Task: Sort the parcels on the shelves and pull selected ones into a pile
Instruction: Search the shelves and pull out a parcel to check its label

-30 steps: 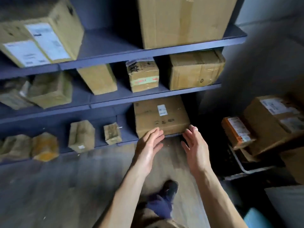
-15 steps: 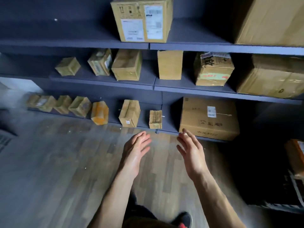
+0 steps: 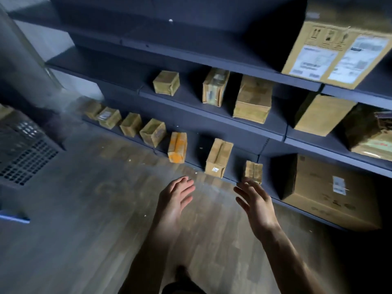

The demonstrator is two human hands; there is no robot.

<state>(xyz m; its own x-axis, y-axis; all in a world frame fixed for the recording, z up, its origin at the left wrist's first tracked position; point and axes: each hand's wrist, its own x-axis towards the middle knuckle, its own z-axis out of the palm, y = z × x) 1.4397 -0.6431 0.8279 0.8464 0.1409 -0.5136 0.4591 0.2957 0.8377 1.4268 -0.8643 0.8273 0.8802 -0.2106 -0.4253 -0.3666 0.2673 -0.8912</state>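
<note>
— Which parcel lies closest?
— The small brown cardboard parcel (image 3: 254, 171), upright on the dark bottom shelf (image 3: 198, 151), straight ahead of the right hand (image 3: 255, 205), just past its fingertips.
— And the hands?
— Both spread and empty. The left hand (image 3: 176, 200) is farther off, over the wooden plank floor (image 3: 106, 209).

Head view, downward toward shelves (image 3: 212, 122)

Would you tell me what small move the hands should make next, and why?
Probably reach the right hand forward and grip the small parcel on the bottom shelf: that hand, like the left hand, is open and empty, and hangs just before it.
</note>
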